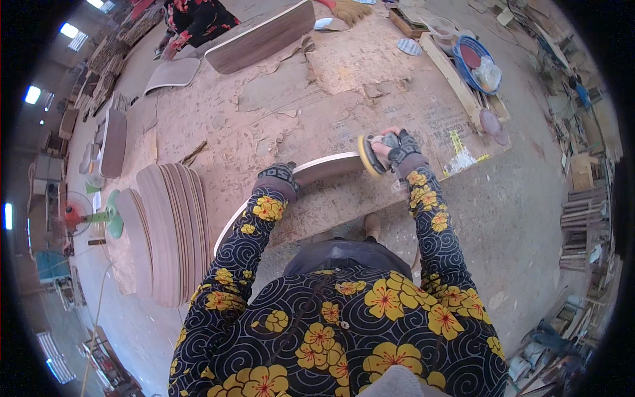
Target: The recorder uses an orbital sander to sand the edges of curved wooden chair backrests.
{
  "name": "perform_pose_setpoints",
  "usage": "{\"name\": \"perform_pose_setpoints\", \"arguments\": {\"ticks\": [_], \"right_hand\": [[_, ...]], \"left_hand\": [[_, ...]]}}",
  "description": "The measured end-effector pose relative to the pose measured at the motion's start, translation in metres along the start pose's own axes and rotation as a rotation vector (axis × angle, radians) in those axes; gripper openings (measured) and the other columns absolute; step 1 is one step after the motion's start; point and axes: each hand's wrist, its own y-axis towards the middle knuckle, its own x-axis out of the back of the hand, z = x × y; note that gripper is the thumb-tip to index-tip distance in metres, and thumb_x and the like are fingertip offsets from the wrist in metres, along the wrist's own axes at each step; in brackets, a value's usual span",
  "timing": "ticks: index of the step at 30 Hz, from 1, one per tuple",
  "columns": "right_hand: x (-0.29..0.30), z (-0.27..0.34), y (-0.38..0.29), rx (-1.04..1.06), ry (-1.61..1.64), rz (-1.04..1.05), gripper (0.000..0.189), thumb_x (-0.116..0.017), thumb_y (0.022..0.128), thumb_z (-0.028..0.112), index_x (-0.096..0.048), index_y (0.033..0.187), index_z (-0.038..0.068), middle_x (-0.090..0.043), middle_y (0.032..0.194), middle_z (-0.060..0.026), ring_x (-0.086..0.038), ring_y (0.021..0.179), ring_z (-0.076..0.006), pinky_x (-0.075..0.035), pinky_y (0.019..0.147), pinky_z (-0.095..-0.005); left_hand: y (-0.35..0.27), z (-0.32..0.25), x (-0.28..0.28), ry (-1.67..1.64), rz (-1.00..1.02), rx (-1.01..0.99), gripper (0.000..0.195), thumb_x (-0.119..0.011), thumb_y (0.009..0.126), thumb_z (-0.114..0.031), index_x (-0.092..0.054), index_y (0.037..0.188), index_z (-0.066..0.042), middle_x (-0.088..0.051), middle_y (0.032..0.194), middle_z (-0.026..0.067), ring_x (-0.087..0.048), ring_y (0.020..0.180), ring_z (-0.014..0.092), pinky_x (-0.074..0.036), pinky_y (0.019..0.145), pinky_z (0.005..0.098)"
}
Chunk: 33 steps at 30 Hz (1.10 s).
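A curved plywood panel (333,167) stands on its long side on the worktable in front of me, its pale edge facing up. My left hand (277,177), in a dark fingerless-looking glove with lettering, grips the panel near its middle. My right hand (399,145), also gloved, holds a round sanding pad (369,156) with a yellow rim. The pad is upright against the panel's right end. Part of the panel's left half is hidden behind my left forearm.
A stack of curved plywood panels (173,228) stands at the left, beside a small green fan (115,214). More panels (260,37) lie farther back, near another person (198,22). At the right are a blue basket (464,59) and a wooden frame (449,82). The worktable (342,119) has torn cardboard on it.
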Motion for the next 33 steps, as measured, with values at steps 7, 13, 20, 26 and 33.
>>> {"name": "perform_pose_setpoints", "arguments": {"ticks": [7, 13, 20, 26, 33], "right_hand": [[-0.026, -0.096, 0.021, -0.335, 0.61, 0.078, 0.043, -0.075, 0.075, 0.032, -0.058, 0.108, 0.01, -0.062, 0.09, -0.0069, -0.059, 0.069, -0.0167, -0.048, 0.053, -0.0291], [-0.011, -0.056, 0.023, -0.266, 0.473, 0.044, 0.039, -0.072, 0.077, 0.034, -0.06, 0.106, 0.012, -0.062, 0.09, -0.0067, -0.06, 0.073, -0.0163, -0.049, 0.061, -0.0287], [-0.03, 0.073, -0.019, 0.455, -0.615, -0.012, 0.054, -0.07, 0.072, 0.043, -0.056, 0.112, 0.008, -0.057, 0.104, -0.0193, -0.059, 0.097, -0.0368, -0.047, 0.086, -0.0443], [-0.017, 0.027, -0.003, 0.249, -0.471, -0.191, 0.055, -0.069, 0.073, 0.041, -0.056, 0.109, 0.002, -0.057, 0.11, -0.0185, -0.056, 0.101, -0.0296, -0.048, 0.079, -0.0427], [0.004, -0.058, 0.014, -0.264, 0.214, -0.142, 0.057, -0.076, 0.071, 0.036, -0.055, 0.112, 0.004, -0.059, 0.102, -0.0127, -0.058, 0.086, -0.0214, -0.048, 0.077, -0.0345]], "left_hand": [[-0.005, -0.001, 0.008, -0.036, -0.001, 0.026, 0.047, -0.06, 0.081, -0.034, -0.055, 0.121, -0.008, -0.06, 0.118, 0.0162, -0.057, 0.111, 0.029, -0.045, 0.096, 0.0376], [-0.004, -0.001, 0.008, 0.003, 0.08, 0.018, 0.054, -0.058, 0.083, -0.038, -0.051, 0.128, -0.008, -0.057, 0.124, 0.0149, -0.055, 0.114, 0.029, -0.043, 0.098, 0.0379], [-0.002, 0.0, -0.002, -0.043, 0.028, -0.003, 0.051, -0.059, 0.083, -0.034, -0.051, 0.127, -0.008, -0.057, 0.123, 0.0148, -0.054, 0.115, 0.029, -0.042, 0.098, 0.0382], [-0.009, 0.002, 0.007, -0.095, 0.06, -0.029, 0.051, -0.059, 0.083, -0.03, -0.05, 0.129, -0.01, -0.055, 0.126, 0.0154, -0.053, 0.116, 0.029, -0.043, 0.099, 0.0382], [0.005, 0.003, -0.003, -0.118, 0.037, -0.102, 0.051, -0.06, 0.081, -0.024, -0.05, 0.129, -0.011, -0.054, 0.128, 0.015, -0.052, 0.119, 0.029, -0.042, 0.1, 0.0381]]}}
